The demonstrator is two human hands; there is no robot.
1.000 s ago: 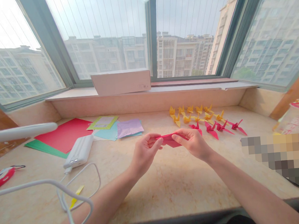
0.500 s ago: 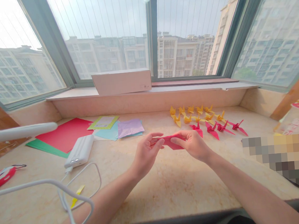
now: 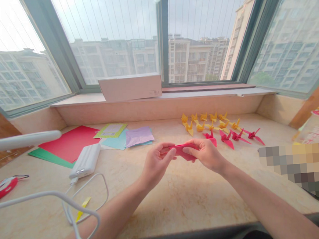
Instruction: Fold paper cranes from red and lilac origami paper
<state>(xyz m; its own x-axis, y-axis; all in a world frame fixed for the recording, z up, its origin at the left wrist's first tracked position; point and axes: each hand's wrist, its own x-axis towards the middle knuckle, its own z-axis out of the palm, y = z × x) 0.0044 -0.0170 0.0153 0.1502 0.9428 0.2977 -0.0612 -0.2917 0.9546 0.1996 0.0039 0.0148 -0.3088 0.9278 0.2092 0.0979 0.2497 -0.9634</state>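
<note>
Since a second ago our two hands have drawn a little closer together and sunk slightly toward the table [image 3: 182, 202], with the red folded paper [image 3: 181, 149] now more hidden between the fingers. We hold that paper in the air just above the middle of the table: our left hand [image 3: 157, 163] pinches its left end between thumb and forefinger, and our right hand [image 3: 206, 154] closes on its right part, thumb pressed along the near edge. Both hands are shut narrow on the paper, none of the fingers spread. We judge that we are partway through a fold, pressing a crease flat on a narrow, already layered piece, much like the red paper cranes [image 3: 236, 135] lined up just beyond our right hand, with the yellow paper cranes [image 3: 203, 120] farther back. The next move seems to call for running the thumbs along the crease while keeping the layers aligned, as thin paper slips easily. Off to the far left lie coloured paper sheets [image 3: 94, 139], and a white power bank [image 3: 86, 161] with its cable [image 3: 73, 211] sits nearer.
</note>
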